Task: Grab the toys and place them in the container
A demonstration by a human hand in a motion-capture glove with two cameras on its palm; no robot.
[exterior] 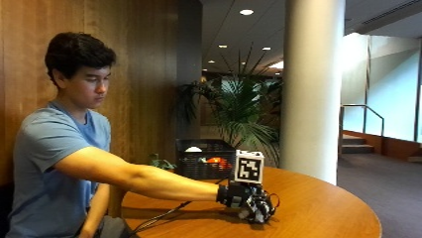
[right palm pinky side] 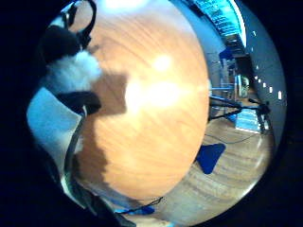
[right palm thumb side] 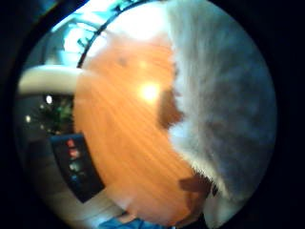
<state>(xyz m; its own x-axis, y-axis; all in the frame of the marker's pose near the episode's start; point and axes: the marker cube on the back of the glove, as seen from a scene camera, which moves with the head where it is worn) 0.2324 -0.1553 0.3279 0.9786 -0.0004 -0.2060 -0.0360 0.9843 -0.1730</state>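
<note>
tabletop (exterior: 330, 208): wood, grained, glossy, glare spots | toy (right palm thumb side: 224, 95): white fluffy plush, long nap | container (exterior: 206, 159), centre of outside view: black mesh, matt | pillar (exterior: 314, 84): smooth, matt, pale

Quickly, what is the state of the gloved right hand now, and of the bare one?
Right hand: grips a white fluffy toy above the table.
Bare hand: not visible, cannot tell.

- You wear a light blue short-sleeved T-shirt (exterior: 53, 148); your arms are bare from the sleeve hem down.
- Your right hand (exterior: 249, 201) is covered by a black glove that ends at the wrist.
- In the little-finger palm view, black straps (right palm pinky side: 85, 21) loop at the edge.
- Your dark trousers (exterior: 112, 228) show at the table edge.
</note>
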